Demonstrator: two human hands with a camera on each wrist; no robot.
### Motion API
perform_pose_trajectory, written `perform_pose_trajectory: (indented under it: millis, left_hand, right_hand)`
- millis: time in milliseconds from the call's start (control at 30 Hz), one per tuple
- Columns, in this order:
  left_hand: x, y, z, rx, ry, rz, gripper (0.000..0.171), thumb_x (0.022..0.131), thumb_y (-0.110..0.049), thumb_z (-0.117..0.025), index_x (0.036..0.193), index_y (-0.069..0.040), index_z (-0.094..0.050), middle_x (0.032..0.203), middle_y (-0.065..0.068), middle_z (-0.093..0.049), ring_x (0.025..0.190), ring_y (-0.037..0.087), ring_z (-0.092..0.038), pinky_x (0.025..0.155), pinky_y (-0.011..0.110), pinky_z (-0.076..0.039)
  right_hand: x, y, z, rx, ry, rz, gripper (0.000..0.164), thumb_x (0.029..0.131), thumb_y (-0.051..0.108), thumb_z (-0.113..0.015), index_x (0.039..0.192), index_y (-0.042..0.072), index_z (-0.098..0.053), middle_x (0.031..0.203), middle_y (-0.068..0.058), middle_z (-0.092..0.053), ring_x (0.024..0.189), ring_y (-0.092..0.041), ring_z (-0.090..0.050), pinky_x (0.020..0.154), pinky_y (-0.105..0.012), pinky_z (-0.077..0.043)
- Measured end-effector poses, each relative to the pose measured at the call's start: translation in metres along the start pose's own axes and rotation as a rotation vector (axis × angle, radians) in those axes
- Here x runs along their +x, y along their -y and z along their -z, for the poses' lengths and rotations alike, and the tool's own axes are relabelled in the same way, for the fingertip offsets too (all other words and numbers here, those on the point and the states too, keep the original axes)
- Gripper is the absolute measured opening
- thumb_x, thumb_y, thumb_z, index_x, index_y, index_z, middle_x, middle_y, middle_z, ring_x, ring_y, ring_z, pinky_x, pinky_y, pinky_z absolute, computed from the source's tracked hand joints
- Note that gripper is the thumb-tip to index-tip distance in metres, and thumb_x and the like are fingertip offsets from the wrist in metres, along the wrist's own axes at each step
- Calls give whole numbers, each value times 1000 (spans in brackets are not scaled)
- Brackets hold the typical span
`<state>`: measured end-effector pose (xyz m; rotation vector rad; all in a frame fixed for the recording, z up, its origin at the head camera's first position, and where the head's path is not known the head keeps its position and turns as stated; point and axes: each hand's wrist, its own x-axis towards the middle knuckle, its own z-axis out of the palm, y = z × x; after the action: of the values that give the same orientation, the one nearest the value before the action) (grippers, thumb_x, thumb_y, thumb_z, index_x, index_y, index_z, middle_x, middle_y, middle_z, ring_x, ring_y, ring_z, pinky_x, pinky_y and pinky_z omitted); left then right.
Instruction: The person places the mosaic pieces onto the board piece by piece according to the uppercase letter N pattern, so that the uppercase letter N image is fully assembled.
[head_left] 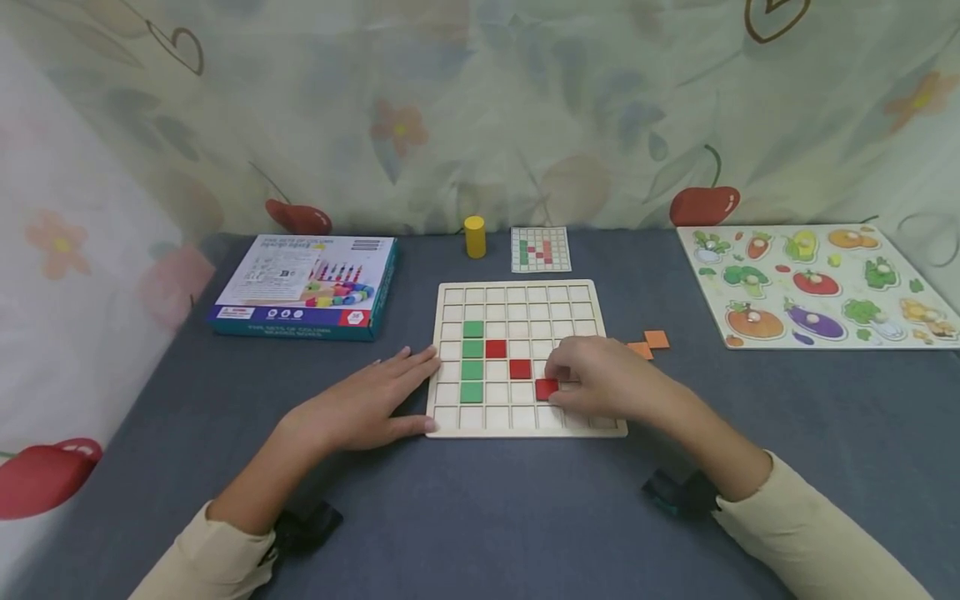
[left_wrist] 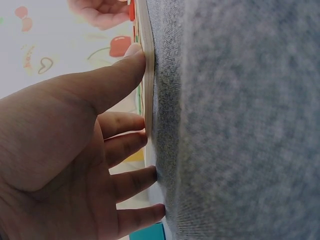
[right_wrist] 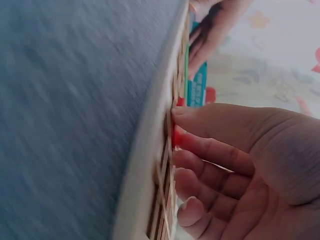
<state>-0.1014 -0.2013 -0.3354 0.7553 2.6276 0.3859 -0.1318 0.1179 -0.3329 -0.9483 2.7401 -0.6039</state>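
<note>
A wooden grid board [head_left: 525, 432] lies flat on the cloth. Several green tiles [head_left: 472, 349] form a column near its left side. Two red tiles, an upper one [head_left: 496, 349] and a lower one [head_left: 520, 369], sit diagonally to their right. My right hand [head_left: 611, 379] bends over the board's lower right part, thumb and index finger pinching a third red tile [head_left: 546, 389] at a cell. In the right wrist view that red tile [right_wrist: 175, 135] is partly hidden by the fingers. My left hand [head_left: 367, 404] has its fingers spread, fingertips and thumb touching the board's left edge.
Orange tiles [head_left: 656, 339] lie right of the board, partly behind my right hand. Beyond the board are a pattern card [head_left: 541, 250] and a yellow cylinder [head_left: 475, 237]. A boxed toy [head_left: 303, 287] sits back left, a vegetable puzzle board [head_left: 817, 287] back right.
</note>
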Motion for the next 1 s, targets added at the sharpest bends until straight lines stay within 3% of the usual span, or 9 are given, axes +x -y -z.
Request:
perform_pose_trajectory:
  millis: [200, 433, 833, 1000]
  left_hand:
    - [0, 0, 0, 0, -4, 0, 87, 94, -51, -66, 160, -11, -26, 165, 6, -20, 151, 36, -14, 117, 58, -18]
    - [0, -1, -1, 4, -3, -2, 87, 94, -51, -65, 160, -11, -25, 165, 5, -20, 151, 35, -13, 117, 59, -18]
    - [-1, 0, -1, 2, -8, -9, 86, 94, -50, -65, 160, -11, -26, 165, 5, -20, 151, 35, -13, 117, 58, -18]
    - [-1, 0, 0, 4, -4, -5, 86, 95, -51, -65, 160, -11, -25, 165, 5, -20, 151, 34, -13, 117, 58, -18]
  right_hand:
    - [-1, 4, -7, -8, -13, -4, 12, 84, 14, -77, 96, 13, -75, 89, 4, -62, 80, -13, -54, 74, -33, -49]
    - [-5, -3, -7, 20, -32, -68, 14, 81, 16, -83, 92, 13, -74, 81, 5, -60, 78, -14, -54, 70, -32, -47]
    - [-7, -8, -7, 70, -41, -4, 16, 82, 13, -84, 95, 12, -74, 80, 6, -59, 78, -15, -55, 70, -32, -48]
    - [-14, -18, 1, 82, -51, 1, 15, 86, 8, -78, 100, 9, -75, 84, 6, -61, 78, -14, -55, 70, -32, -49]
